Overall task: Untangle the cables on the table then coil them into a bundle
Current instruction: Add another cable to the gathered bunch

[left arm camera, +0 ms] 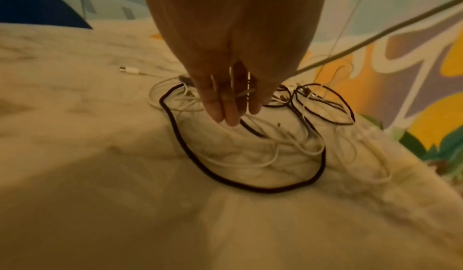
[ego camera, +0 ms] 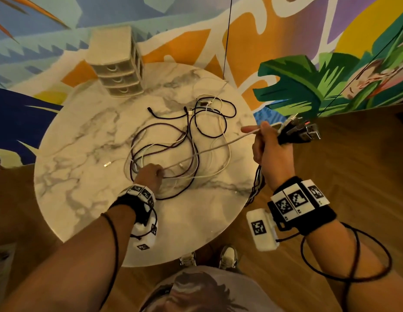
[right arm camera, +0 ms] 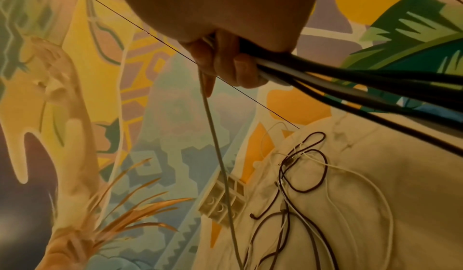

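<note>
A tangle of black and white cables (ego camera: 184, 140) lies on the round marble table (ego camera: 67, 199). My left hand (ego camera: 151, 174) is down on the tangle's near side, and a white cable (left arm camera: 240, 94) is pinched between its fingers (left arm camera: 230, 116). My right hand (ego camera: 266, 145) is raised off the table's right edge. It grips a bundle of black and white cables (ego camera: 301, 130), whose loops (ego camera: 257, 183) hang below the fist. A pale cable (ego camera: 209, 149) runs taut from this hand to the left one. The right wrist view shows the right hand (right arm camera: 225, 64), the bundle (right arm camera: 350, 82) and the taut cable (right arm camera: 218, 155).
A small beige drawer unit (ego camera: 117, 64) stands at the table's far left edge. A loose white connector (ego camera: 107, 164) lies left of the tangle. A thin black line (ego camera: 227, 37) hangs down to the table's far side. A painted wall stands behind, with wooden floor around the table.
</note>
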